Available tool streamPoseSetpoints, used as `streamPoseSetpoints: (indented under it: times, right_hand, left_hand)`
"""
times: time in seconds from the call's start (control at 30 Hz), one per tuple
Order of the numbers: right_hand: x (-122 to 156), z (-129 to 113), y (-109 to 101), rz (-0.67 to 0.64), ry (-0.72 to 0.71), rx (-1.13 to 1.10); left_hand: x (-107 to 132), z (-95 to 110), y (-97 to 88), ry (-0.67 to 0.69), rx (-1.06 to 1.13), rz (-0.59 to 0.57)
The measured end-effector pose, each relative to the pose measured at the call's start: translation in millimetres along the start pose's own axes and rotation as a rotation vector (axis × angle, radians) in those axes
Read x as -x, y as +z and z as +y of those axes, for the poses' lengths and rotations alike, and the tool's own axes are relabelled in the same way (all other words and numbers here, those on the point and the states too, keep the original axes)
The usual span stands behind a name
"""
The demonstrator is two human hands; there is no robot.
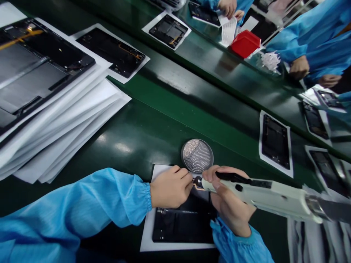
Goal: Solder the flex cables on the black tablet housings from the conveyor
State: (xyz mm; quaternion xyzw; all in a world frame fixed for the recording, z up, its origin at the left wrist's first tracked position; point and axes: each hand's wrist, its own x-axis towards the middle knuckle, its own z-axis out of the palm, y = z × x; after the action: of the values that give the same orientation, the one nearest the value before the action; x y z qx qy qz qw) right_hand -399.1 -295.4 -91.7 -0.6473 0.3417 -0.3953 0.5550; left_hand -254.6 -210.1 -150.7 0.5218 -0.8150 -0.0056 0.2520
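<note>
My right hand [229, 202] is wrapped round a pale green electric screwdriver [270, 195], which lies nearly level with its tip pointing left. Close against that tip, my left hand [172, 187] has its fingers curled together; whatever they pinch is hidden. Under both hands lies a black tablet body [181, 226] on a white sheet [148, 235]. A short orange strip shows below the screwdriver's tip. Just beyond my hands stands a round dimpled metal dish [197, 155], with what look like tiny screws on one side of it.
At left, an opened tablet [27, 80] rests on a stack of white sheets [68, 128]. More tablets on sheets lie along the green bench [131, 128], one tablet [275, 142] at right. Across it, co-workers in blue sleeves [290, 40] work near a red bin [246, 44].
</note>
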Motion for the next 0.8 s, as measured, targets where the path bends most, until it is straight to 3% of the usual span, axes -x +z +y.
streamPoseSetpoints:
  times: [0.8]
  right_hand:
    - [0.4, 3.4, 1.8, -0.011, -0.027, 0.012]
  left_hand:
    - [-0.2, 1.4, -1.0, -0.012, 0.018, 0.016]
